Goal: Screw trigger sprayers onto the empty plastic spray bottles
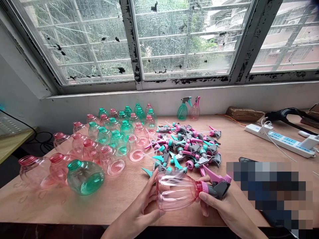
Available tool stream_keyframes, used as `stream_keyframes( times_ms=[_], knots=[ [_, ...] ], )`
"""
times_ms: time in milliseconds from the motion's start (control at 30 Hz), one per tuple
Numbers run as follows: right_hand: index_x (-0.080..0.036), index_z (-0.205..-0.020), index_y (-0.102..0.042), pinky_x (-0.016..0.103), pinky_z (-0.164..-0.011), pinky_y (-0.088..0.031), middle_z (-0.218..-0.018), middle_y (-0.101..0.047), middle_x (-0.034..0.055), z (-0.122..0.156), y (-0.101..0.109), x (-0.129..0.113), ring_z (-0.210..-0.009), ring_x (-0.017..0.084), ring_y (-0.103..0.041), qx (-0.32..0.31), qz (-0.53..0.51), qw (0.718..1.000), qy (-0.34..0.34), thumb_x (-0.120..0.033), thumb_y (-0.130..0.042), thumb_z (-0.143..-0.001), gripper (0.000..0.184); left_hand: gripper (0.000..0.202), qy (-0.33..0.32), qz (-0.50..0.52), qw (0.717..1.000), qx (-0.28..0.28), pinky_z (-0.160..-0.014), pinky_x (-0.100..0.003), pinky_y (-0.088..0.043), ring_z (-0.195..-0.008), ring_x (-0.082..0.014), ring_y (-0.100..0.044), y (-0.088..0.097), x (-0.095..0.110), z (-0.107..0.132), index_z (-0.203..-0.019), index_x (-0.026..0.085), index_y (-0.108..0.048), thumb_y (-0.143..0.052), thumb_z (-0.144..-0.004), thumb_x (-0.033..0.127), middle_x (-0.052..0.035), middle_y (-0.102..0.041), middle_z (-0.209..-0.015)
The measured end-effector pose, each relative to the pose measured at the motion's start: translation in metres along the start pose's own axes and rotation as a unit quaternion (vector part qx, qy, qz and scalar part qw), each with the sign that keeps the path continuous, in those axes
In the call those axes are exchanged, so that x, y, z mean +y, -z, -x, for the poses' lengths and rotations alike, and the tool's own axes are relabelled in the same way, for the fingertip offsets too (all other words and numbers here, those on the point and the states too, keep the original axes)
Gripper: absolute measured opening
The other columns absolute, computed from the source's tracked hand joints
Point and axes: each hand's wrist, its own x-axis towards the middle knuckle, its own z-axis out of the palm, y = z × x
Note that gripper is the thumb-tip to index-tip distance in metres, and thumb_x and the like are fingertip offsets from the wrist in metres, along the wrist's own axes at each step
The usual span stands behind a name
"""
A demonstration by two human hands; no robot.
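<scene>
Pink and green sprayerless bottles (116, 141) stand grouped at the left of the desk (82, 214), seemingly to keep them reachable. Fingers of the left hand (142, 207) grasp the base of a pink spray bottle (176, 194), held sideways just in front of heaped trigger sprayers (188, 142), presumably to steady it, while fingers of the right hand (220, 205) grip its collar (204, 187), likely because bottle and sprayer meet there.

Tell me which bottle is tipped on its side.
The pink bottle with the pink-and-grey sprayer, held between the left hand and the right hand; the other bottles stand upright on the table.
</scene>
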Motion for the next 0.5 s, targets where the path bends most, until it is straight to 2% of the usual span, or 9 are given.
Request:
stream_keyframes(
  times_ms=[100,267,367,500],
  knots=[
    [-0.02,-0.106,-0.063,0.031,-0.057,-0.044,-0.058,-0.068,-0.0025,-0.0005,0.0006,0.0011,-0.051,0.017,-0.058,-0.011,0.009,1.0,-0.008,-0.049,-0.073,-0.086,0.037,0.095,0.0,0.007,1.0,-0.001,-0.127,-0.044,-0.021,-0.157,-0.0267,-0.003,-0.0006,0.0017,0.0,-0.155,0.046,-0.001,-0.07,-0.092,0.028,0.0023,-0.016,-0.17],
    [-0.019,-0.109,-0.063,0.032,-0.059,-0.044,-0.055,-0.068,-0.0032,-0.0022,0.0031,0.0052,-0.051,0.017,-0.059,-0.022,0.029,0.999,-0.004,-0.049,-0.073,-0.086,0.039,0.095,0.015,0.018,1.0,-0.01,-0.126,-0.047,-0.023,-0.154,-0.0314,-0.02,0.0019,-0.0019,0.0024,-0.156,0.042,-0.005,-0.072,-0.09,0.034,0.0002,-0.013,-0.17],
    [-0.018,-0.105,-0.065,0.032,-0.058,-0.044,-0.054,-0.067,-0.0028,-0.002,0.0034,0.0059,-0.051,0.018,-0.059,-0.025,0.039,0.999,-0.006,-0.05,-0.072,-0.085,0.038,0.092,0.013,-0.028,0.999,-0.009,-0.127,-0.044,-0.019,-0.156,-0.0297,-0.013,0.0026,-0.0021,0.0029,-0.156,0.043,-0.008,-0.071,-0.09,0.03,0.0024,-0.011,-0.17],
    [-0.018,-0.101,-0.067,0.032,-0.059,-0.044,-0.054,-0.067,-0.0026,-0.0012,0.0032,0.0051,-0.051,0.017,-0.059,-0.029,0.043,0.999,-0.005,-0.051,-0.071,-0.086,0.036,0.088,-0.012,-0.057,0.998,-0.002,-0.127,-0.043,-0.018,-0.157,-0.0277,-0.007,0.0014,0.0001,0.001,-0.156,0.046,-0.002,-0.064,-0.095,0.031,0.0031,-0.011,-0.17]
  ],
)
